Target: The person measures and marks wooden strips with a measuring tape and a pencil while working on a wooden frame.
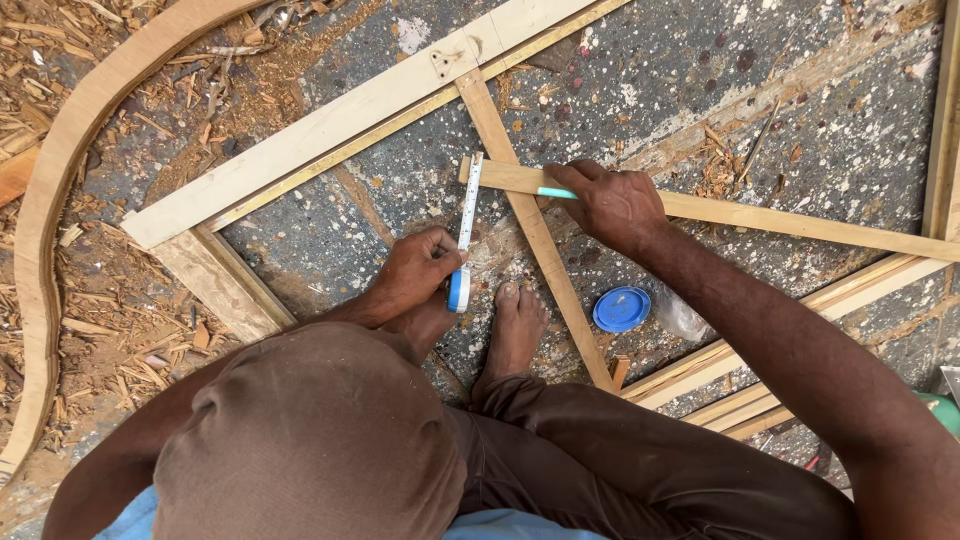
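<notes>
Wooden strips make up a frame lying flat on a speckled grey floor (800, 110). Its longest piece, a pale wide board (320, 135), runs from the left middle up to the top centre. A narrower diagonal strip (545, 255) starts under that board near the top and slants down to the right, ending close to the person's knee. Across it lies a thin slat (800, 222), reaching from the picture's centre out to the right edge.

At the far left a long curved piece of wood (60, 170) arcs from top to bottom, with wood shavings (120, 300) scattered around it.

The person crouches over the frame in dark brown trousers, one bare foot (515, 330) planted on the floor just beside the diagonal strip.

Right hand (612, 205) presses on the slat where it crosses the diagonal strip, fingers curled tightly around a turquoise pencil (556, 193) whose tip points left along the slat.

Left hand (415, 272) sits below the slat's left end, fingers and thumb wrapped around the blue case of a tape measure (459, 288). Its white blade (470, 205) is drawn upward to the slat's left end.

A round blue lid (621, 309) lies on the floor to the right of the foot, just beside a crumpled bit of clear plastic (680, 318).
</notes>
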